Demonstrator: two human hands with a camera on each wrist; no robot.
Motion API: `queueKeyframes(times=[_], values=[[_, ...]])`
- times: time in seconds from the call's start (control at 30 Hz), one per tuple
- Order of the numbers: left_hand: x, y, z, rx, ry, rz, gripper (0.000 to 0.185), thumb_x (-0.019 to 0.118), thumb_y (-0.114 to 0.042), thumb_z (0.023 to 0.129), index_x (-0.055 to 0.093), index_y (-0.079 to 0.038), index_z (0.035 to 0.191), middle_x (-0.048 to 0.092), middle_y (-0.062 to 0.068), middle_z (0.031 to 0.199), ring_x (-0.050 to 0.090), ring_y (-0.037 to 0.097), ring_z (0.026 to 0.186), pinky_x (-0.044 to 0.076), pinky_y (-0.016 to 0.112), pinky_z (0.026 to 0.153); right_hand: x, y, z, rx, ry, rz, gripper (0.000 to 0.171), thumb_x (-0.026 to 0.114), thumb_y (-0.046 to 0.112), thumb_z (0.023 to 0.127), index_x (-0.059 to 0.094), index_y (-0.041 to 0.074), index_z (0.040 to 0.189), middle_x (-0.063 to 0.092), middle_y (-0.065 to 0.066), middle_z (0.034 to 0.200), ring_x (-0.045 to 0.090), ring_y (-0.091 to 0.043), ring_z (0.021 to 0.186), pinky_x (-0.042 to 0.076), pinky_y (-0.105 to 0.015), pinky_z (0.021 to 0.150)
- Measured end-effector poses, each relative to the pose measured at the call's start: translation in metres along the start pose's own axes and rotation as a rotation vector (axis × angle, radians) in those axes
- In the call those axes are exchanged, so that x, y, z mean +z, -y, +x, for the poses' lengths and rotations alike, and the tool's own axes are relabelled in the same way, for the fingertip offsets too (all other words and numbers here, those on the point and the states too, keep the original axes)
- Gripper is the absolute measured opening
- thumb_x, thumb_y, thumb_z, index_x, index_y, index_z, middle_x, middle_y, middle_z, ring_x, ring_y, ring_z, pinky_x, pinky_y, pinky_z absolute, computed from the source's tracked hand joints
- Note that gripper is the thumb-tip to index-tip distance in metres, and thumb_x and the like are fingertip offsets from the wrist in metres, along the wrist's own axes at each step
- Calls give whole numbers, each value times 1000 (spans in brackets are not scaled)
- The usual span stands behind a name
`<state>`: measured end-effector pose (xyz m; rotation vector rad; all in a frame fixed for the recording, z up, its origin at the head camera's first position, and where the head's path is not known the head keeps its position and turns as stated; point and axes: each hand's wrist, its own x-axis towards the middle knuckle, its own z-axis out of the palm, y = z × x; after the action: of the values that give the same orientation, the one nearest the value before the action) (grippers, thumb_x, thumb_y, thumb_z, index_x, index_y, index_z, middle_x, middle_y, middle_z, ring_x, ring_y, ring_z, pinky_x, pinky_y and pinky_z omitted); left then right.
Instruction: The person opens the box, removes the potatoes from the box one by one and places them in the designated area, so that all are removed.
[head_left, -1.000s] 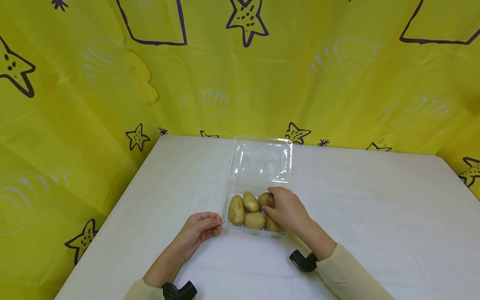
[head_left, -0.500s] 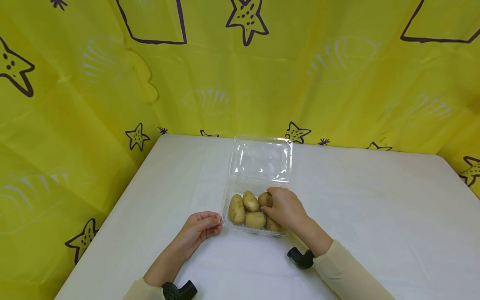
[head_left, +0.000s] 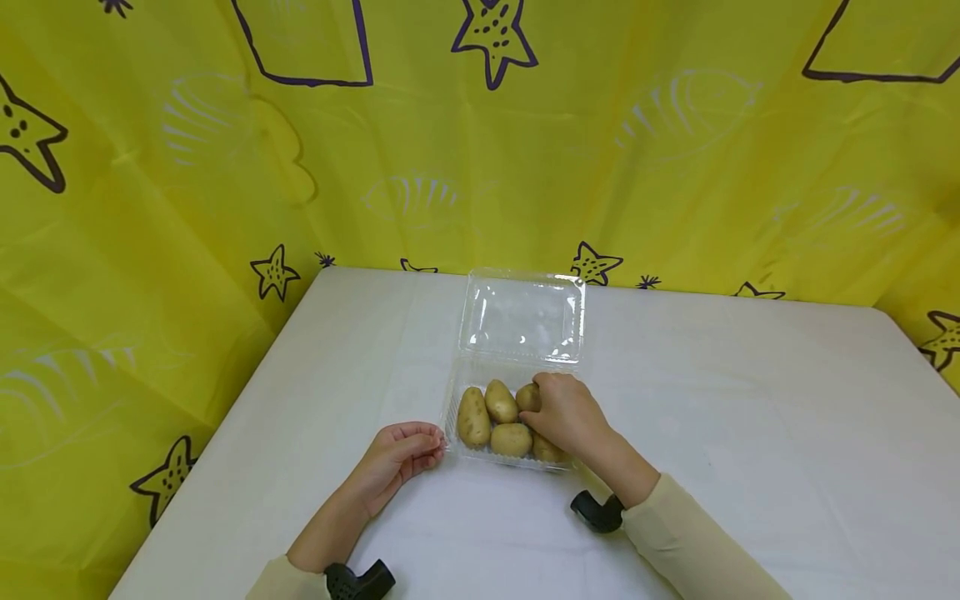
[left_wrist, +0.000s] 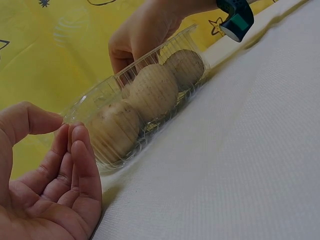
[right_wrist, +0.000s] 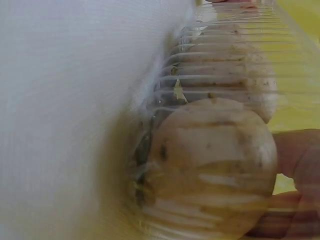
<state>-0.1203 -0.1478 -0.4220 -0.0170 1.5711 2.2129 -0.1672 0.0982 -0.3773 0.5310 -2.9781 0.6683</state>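
Observation:
A clear plastic clamshell container (head_left: 450,410) stands on the white table with its lid (head_left: 521,321) folded open toward the back. Several potatoes lie inside it, among them one at the left (head_left: 473,417) and one at the front (head_left: 511,439). My right hand (head_left: 558,408) reaches into the box, its fingers curled over the back right potato (head_left: 527,394). In the right wrist view a potato (right_wrist: 215,160) fills the frame behind the ribbed wall. My left hand (head_left: 408,452) rests on the table at the box's front left corner, fingers loosely curled and holding nothing (left_wrist: 55,165).
The white tablecloth (head_left: 750,433) spreads wide to the right and front. A yellow curtain (head_left: 450,167) with star prints closes off the back and left. Black wrist cameras (head_left: 596,510) sit on both forearms.
My right hand has slid slightly left and further over the back right potato. The left hand and the container have stayed put.

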Motion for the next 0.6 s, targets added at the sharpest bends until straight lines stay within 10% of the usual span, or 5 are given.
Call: queueKeyframes(times=[0.6], values=[[0,0,-1,5,7,10,9,53,-1,85,62,-3,85,63,5,82,60,10,74,49,21,70,-7,1,-5,46,-73,162,39,79,15,68,64,-4,99,65,-10,87,59,-21,74,49,-33,62]])
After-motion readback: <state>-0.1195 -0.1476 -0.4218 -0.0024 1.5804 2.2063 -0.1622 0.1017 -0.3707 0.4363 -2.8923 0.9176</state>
